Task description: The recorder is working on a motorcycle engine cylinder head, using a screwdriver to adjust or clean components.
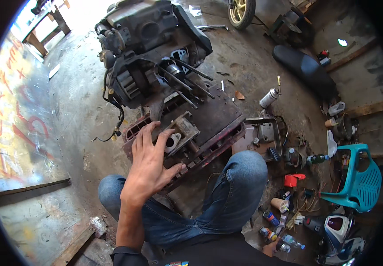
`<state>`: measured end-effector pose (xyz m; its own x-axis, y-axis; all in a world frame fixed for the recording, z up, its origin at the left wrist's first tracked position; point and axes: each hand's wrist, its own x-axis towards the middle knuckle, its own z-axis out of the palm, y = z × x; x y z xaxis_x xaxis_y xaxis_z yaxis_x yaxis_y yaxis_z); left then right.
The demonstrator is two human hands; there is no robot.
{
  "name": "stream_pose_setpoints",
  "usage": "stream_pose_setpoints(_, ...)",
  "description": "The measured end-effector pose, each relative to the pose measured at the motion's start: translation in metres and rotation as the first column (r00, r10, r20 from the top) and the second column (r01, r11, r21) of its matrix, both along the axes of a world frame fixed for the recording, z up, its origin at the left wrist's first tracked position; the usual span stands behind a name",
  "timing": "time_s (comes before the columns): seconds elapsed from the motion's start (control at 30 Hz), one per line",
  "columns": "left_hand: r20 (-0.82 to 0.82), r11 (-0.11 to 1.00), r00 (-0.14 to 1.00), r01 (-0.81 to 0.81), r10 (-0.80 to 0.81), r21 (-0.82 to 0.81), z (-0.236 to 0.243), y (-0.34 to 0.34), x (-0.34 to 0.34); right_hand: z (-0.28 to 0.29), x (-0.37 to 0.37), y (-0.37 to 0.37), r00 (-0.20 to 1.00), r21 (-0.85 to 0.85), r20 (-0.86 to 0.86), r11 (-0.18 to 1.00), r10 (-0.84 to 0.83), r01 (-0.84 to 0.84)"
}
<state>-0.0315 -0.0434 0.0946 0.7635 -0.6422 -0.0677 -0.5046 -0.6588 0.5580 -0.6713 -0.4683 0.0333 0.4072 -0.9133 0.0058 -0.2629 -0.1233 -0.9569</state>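
My left hand [147, 164] is spread over the near left side of a grey metal engine cylinder [186, 128], which has an oval port facing me. Its fingertips rest along the upper edge and the thumb lies lower down, near the crate's rim. The cylinder sits on an upturned dark red plastic crate [220, 106]. Behind it, a motorcycle engine [145, 35] shows its bare piston [174, 71] and several long studs. At the lower right, my right hand [270, 249] reaches among bottles and cans beside a small clear bottle [283, 247]; its fingers are mostly hidden.
A spray can [269, 98] stands right of the crate, near a tray [244, 141] with metal parts. Further right are a black motorcycle seat [304, 71], a teal plastic chair [355, 177] and a red box [294, 179]. A painted board [23, 128] borders the left.
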Motion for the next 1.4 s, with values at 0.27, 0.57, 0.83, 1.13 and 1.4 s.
stream_pose_setpoints(0.27, -0.195, 0.974, 0.981, -0.046, 0.002, -0.224, -0.008, 0.001, 0.006, 0.032, 0.017, -0.046, 0.997, -0.082, 0.080, 0.996, -0.009, 0.016)
stream_pose_setpoints(0.57, -0.350, 0.937, 0.937, -0.126, 0.004, -0.327, -0.029, 0.004, 0.017, 0.083, -0.001, -0.048, 0.984, -0.145, 0.158, 0.984, -0.080, 0.104)
stream_pose_setpoints(0.83, -0.298, 0.904, 0.951, -0.193, 0.077, -0.382, -0.056, 0.000, 0.004, 0.129, 0.038, -0.037, 0.954, -0.200, 0.266, 0.961, -0.134, 0.191)
stream_pose_setpoints(1.13, -0.332, 0.738, 0.904, -0.416, 0.270, -0.532, -0.070, -0.006, 0.014, 0.115, 0.390, 0.168, 0.584, -0.018, 0.629, 0.761, 0.513, -0.648)
stream_pose_setpoints(1.4, -0.404, 0.575, 0.774, -0.633, 0.487, -0.519, -0.091, 0.031, 0.043, 0.055, 0.425, 0.264, 0.429, 0.054, 0.523, 0.473, 0.736, -0.879)
